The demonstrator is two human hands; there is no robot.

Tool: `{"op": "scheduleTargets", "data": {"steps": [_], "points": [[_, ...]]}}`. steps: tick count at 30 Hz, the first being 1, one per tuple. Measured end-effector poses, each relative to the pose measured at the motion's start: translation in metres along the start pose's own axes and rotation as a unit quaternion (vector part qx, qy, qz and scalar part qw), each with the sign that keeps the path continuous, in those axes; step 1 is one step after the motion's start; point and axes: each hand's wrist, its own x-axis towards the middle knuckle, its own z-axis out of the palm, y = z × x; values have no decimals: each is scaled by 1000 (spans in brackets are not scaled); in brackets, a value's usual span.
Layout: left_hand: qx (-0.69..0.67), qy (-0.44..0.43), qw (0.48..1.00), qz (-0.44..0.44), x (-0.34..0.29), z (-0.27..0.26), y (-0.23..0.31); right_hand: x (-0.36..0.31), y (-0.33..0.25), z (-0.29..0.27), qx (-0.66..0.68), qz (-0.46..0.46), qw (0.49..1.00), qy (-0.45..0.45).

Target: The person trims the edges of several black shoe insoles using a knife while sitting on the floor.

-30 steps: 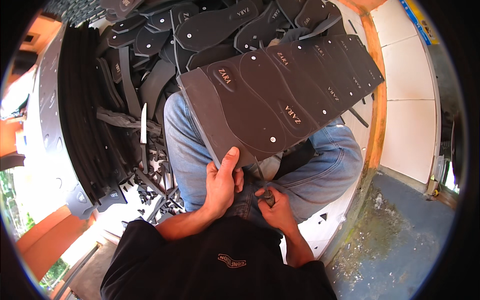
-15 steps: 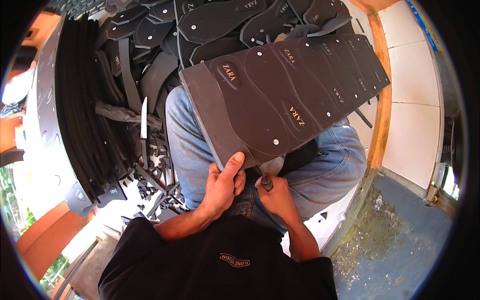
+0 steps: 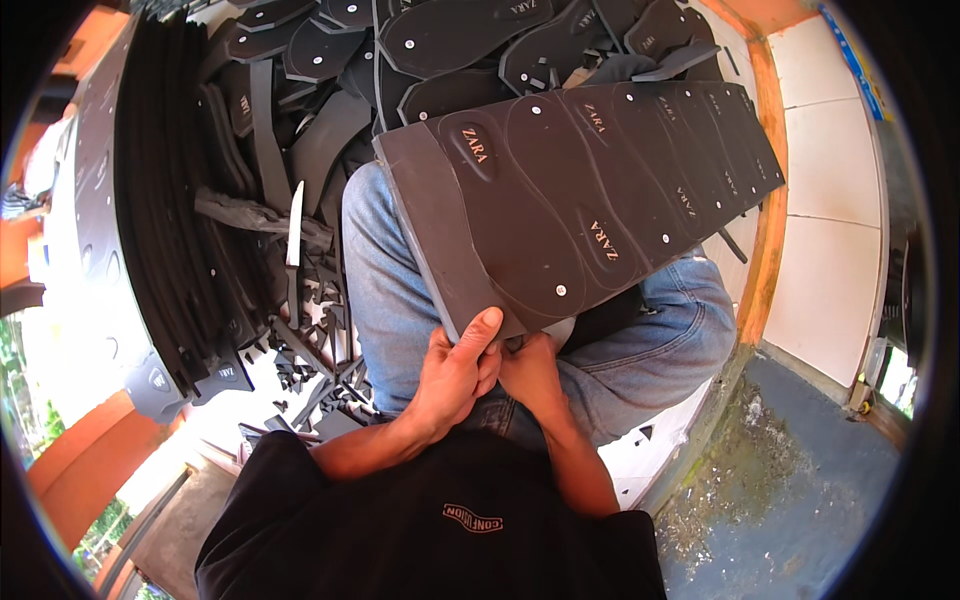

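Sheet: here it is, dark and slab-like (image 3: 540, 210), slanting from mid-frame to the upper right, sole outlines, white dots and gold lettering across its face.
Left hand: on the sheet's near corner (image 3: 455, 372), just below mid-frame, thumb flat on top, fingers folded at the edge, gripping it.
Right hand: right beside it (image 3: 533, 375), fingers closed round a dark tool (image 3: 514, 343) at the sheet's lower edge, most of it hidden.
Lap: jeans (image 3: 670, 330) folded at the knees, the sheet lying across both legs.
Knife: left of the knee, pale blade (image 3: 295, 225) pointing up the frame, among scraps (image 3: 310, 330).
Stack: dark sheets on edge (image 3: 165, 220), packed tight down the left.
Pile: cut soles (image 3: 460, 40) heaped along the top, close behind the sheet's far edge.
Edge: an orange strip (image 3: 775, 200) curves down the right; the sheet's narrow end overlaps it in view.
Room: white tiles (image 3: 830, 260) beyond, grey floor (image 3: 780, 470) spreading lower right, well apart from the hands.
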Motion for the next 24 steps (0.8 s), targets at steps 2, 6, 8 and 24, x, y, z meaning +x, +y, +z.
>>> {"op": "scheduleTargets", "data": {"steps": [2, 6, 8, 24], "points": [[7, -6, 1000, -11, 0, -1, -3, 0, -11, -3, -5, -31, 1000, -2], [-4, -20, 1000, -12, -1, 0, -8, 5, -12, -2, -17, -80, 997, 0], [-8, -17, 1000, -9, -3, 2, -10, 7, -14, -1, -35, -89, 995, -12], [-4, -37, 999, -20, -12, 15, -10, 30, -17, 16, 110, 7, 994, 12]]}}
